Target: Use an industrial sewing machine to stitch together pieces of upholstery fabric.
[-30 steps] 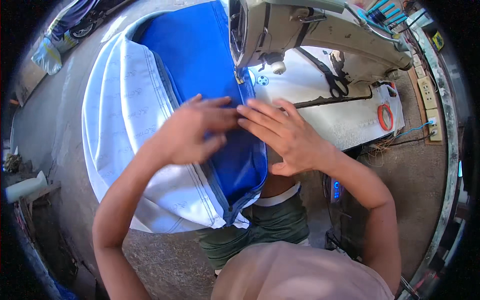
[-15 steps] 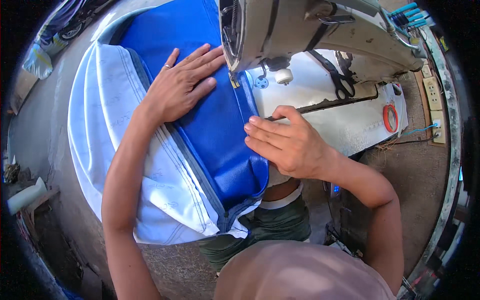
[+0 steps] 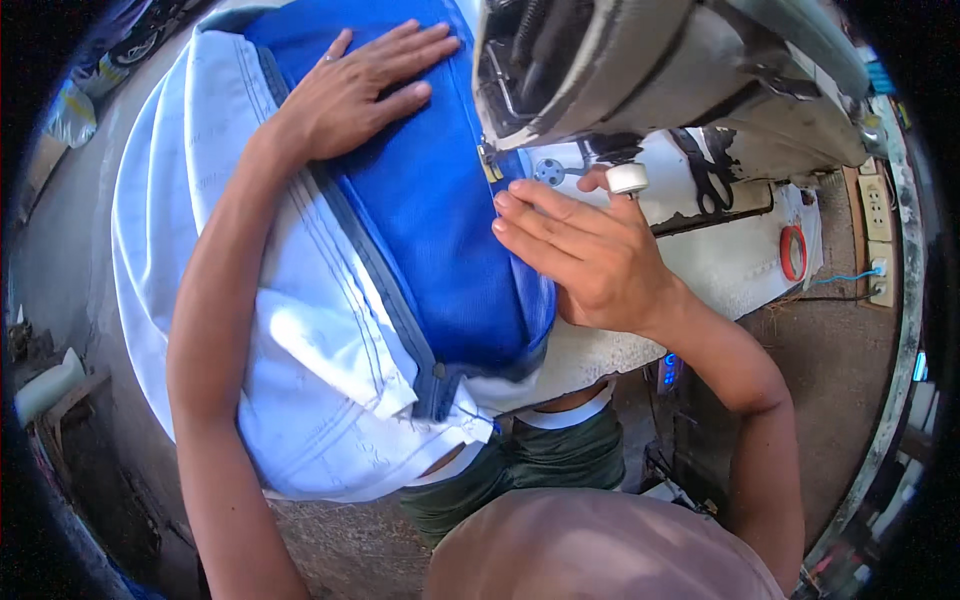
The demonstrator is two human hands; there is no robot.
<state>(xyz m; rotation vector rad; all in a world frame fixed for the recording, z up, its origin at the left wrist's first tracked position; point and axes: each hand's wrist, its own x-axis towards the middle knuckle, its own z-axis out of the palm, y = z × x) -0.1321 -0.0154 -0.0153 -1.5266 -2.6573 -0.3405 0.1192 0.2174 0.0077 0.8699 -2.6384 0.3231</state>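
A blue leather-like sheet [image 3: 430, 240] with a white, double-stitched backing cloth [image 3: 210, 260] and a dark grey edge strip lies across the sewing table. My left hand [image 3: 365, 95], a ring on one finger, rests flat on the blue sheet with fingers spread. The sheet's right edge runs under the needle and presser foot [image 3: 490, 162] of a sewing machine [image 3: 640, 70]. Just on the near side of that foot, my right hand [image 3: 605, 255] lies with its fingers stretched out, their tips on the sheet's edge. Part of that hand is behind the machine's white knob [image 3: 627, 179].
Black scissors [image 3: 708, 180] lie on the machine bed, beyond my right hand. A red tape roll [image 3: 792, 252] sits at the table's right end [image 3: 740, 265]. Power sockets [image 3: 877, 210] with cords line the right side. A bulging plastic bag [image 3: 72, 115] stands at far left.
The blue sheet and its white backing have slid away from me along the presser foot. Both hands have moved forward with it, and the machine appears larger and farther right.
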